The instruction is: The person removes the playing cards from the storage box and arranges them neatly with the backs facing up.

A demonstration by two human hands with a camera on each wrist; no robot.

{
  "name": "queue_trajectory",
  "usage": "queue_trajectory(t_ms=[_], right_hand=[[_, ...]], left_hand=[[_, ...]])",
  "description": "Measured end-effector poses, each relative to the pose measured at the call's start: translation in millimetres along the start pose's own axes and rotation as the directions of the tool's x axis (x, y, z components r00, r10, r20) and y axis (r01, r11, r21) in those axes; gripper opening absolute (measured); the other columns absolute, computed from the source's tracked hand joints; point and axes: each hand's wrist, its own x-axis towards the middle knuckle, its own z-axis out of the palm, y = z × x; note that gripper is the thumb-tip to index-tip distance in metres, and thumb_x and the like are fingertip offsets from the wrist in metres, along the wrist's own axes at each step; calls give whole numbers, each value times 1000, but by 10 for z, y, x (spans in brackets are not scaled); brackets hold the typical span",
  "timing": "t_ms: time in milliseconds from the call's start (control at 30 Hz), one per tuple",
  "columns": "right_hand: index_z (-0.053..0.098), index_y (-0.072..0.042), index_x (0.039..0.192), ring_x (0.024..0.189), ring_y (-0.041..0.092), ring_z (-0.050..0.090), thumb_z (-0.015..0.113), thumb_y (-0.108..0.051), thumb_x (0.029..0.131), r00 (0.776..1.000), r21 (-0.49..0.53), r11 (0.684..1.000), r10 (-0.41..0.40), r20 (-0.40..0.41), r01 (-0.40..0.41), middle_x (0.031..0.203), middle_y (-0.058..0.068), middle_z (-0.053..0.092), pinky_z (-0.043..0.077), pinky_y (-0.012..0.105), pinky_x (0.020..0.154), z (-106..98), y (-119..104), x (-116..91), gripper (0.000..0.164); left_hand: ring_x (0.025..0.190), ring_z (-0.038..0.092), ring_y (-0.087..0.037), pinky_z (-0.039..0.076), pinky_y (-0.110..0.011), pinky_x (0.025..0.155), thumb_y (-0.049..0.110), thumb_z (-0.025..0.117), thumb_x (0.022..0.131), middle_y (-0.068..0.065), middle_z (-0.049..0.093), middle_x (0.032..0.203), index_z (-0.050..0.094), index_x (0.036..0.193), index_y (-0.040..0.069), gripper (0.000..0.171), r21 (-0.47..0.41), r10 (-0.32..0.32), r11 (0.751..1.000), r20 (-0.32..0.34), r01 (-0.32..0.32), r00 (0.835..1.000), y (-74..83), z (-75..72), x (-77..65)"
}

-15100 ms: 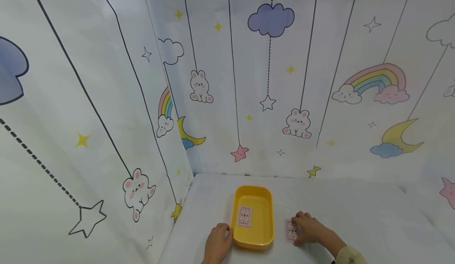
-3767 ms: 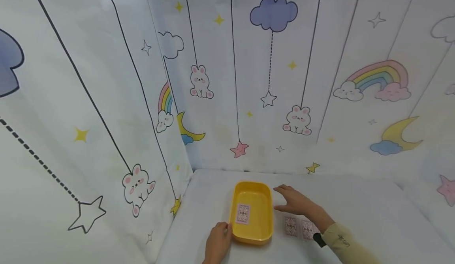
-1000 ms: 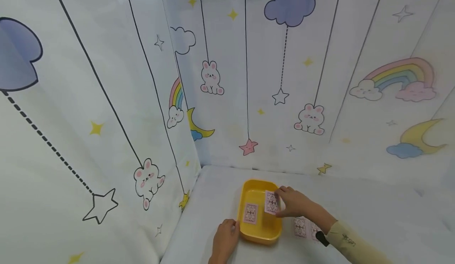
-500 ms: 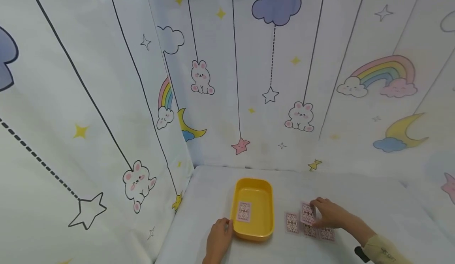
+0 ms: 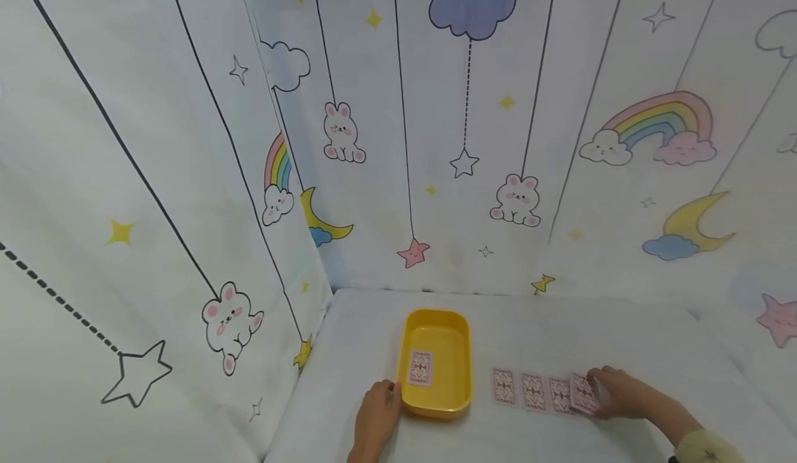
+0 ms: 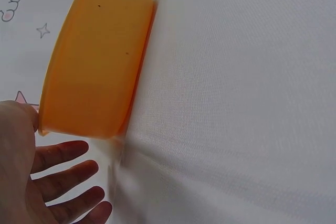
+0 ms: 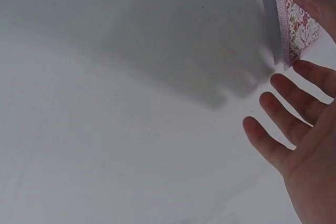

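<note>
In the head view, a yellow tray [image 5: 463,362] stands on the white-covered table with a face-down playing card [image 5: 420,368] in its left half. My left hand [image 5: 377,413] rests at its near left corner; the left wrist view shows the thumb touching the rim [image 6: 44,124] and the other fingers straight and spread. My right hand [image 5: 623,395] pinches a slightly tilted playing card [image 5: 582,392] between thumb and forefinger. This card is at the right end of a row and overlaps the third card [image 5: 560,395]. To its left lie the second [image 5: 534,391] and first cards [image 5: 504,385].
A white cloth wall [image 5: 560,48] printed with bunnies, stars and clouds rises behind the table. Another printed wall [image 5: 156,241] borders the left side. The row of cards runs right of the tray.
Three cards now lie in the row where two showed earlier. My right hand has carried another card from over the tray to the row's right end. My left hand stays at the tray.
</note>
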Motion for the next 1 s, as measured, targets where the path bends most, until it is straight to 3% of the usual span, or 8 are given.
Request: queue_trajectory(t_ms=[700, 1000], right_hand=[[61, -6, 126, 109, 44, 58, 93, -34, 62, 1000, -23, 1000, 15, 24, -14, 118, 14, 60, 49, 67, 93, 33, 84, -37, 77], [61, -6, 128, 110, 43, 57, 94, -30, 62, 999, -1, 1000, 25, 33, -25, 119, 16, 59, 49, 67, 93, 12, 52, -35, 78]], left_hand=[[93, 64, -19, 56, -45, 87, 38, 57, 101, -2, 68, 102, 67, 94, 15, 25, 16, 14, 1000, -38, -13, 999, 42, -57, -32], [101, 66, -23, 55, -48, 91, 37, 57, 101, -2, 69, 106, 69, 96, 15, 25, 6, 15, 1000, -42, -15, 999, 7, -24, -38]])
